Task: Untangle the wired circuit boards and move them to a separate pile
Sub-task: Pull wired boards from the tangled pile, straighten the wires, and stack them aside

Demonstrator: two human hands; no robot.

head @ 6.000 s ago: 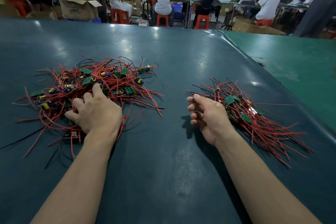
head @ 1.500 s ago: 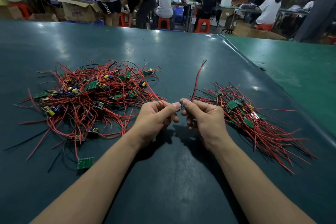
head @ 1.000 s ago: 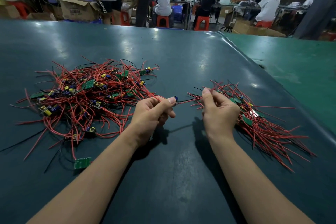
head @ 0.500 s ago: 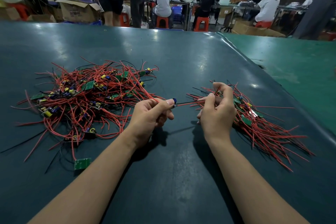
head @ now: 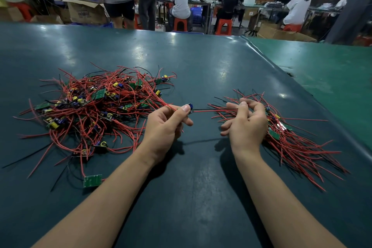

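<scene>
A big tangled heap (head: 94,104) of small green circuit boards with red and black wires lies on the left of the dark table. A tidier pile (head: 291,137) of the same boards lies on the right, its wires fanned toward the near right. My left hand (head: 167,127) pinches one small circuit board (head: 190,106) by its blue part, held above the table between the piles. That board's red and black wires (head: 213,110) run straight right to my right hand (head: 245,125), which pinches their far end just over the right pile's left edge.
One loose green board (head: 92,180) lies near my left forearm, below the heap. The dark table (head: 191,187) meets a lighter green table (head: 332,78) at a raised seam on the right. Beyond the far edge, people work at benches with red stools and cardboard boxes.
My hands have drawn apart over the last second. The right hand slid along the wires toward the right pile, and they now run straight between both hands. The left hand has hardly moved.
</scene>
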